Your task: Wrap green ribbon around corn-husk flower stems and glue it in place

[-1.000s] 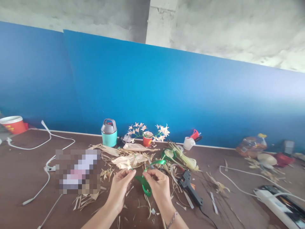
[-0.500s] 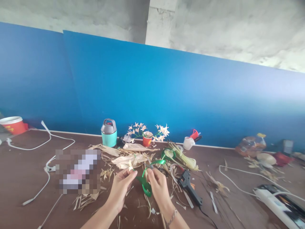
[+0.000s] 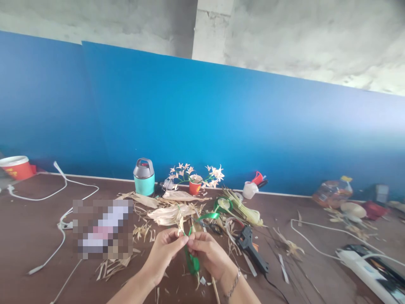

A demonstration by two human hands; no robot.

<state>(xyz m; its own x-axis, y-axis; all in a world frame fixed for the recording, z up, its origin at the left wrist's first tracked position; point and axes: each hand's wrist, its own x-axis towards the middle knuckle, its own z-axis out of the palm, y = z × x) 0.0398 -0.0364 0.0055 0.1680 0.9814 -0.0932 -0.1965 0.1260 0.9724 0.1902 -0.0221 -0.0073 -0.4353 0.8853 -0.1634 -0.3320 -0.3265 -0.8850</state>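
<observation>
1. Now our left hand (image 3: pixel 164 250) pinches a husk flower (image 3: pixel 181 225), fingertips closed and meeting our right hand (image 3: pixel 207 253).
2. Our right hand, also closed, pins the green ribbon (image 3: pixel 192 261) against the flower; the slack hangs between our hands.

Bright, even daylight; soft shadows; edges warped, slight blur

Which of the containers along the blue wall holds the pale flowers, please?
The small orange cup, standing between the teal jar with a grey lid and the white cup; neither holds flowers.
</observation>
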